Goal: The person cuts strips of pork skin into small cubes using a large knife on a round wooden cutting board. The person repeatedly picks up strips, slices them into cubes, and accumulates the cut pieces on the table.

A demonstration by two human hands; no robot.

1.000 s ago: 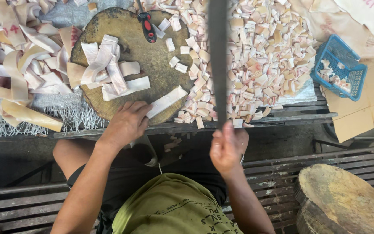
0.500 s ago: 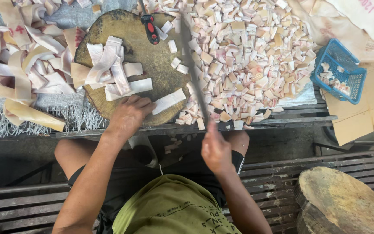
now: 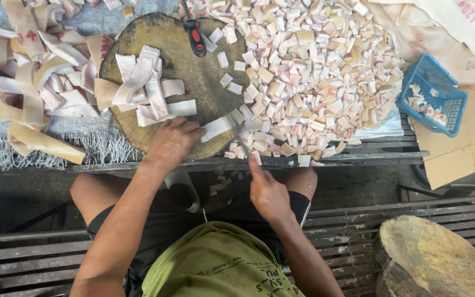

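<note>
Looking down on a rough slatted work ledge [image 3: 358, 159] crowded with pale trimmings, with a dark slatted bench [image 3: 358, 220] below and a second round wooden block [image 3: 435, 258] resting at the lower right. Pressing the left hand [image 3: 172, 140] down, fingers curled, on the near end of a pale strip [image 3: 216, 128] lying at the front edge of the round chopping block [image 3: 193, 77]. Gripping the knife [image 3: 241, 144] in the right hand [image 3: 268, 192], closed about the handle with one finger stretched forward, and holding the blade edge-on at the free end of that strip, just beside a few freshly squared pieces. Keeping the two hands apart, yet leaving the left fingertips close to the blade. Risking, as a judgement only, a nicked finger if the greasy-looking strip is slipping under pressure or the left hand is creeping toward the edge; risking also cut pieces tumbling off the ledge, since some are already lying at its lip and below it. Leaving more loose strips [image 3: 149, 88] heaped across the block, a red-and-black handled tool [image 3: 196, 38] lying at its far side, a broad pile of cubes [image 3: 314, 71] spreading to the right, long uncut bands [image 3: 28, 88] piling on a fringed mat [image 3: 6, 148] to the left, and a blue basket [image 3: 434, 82] sitting on cardboard [image 3: 468, 148] beyond, holding a few pieces.
</note>
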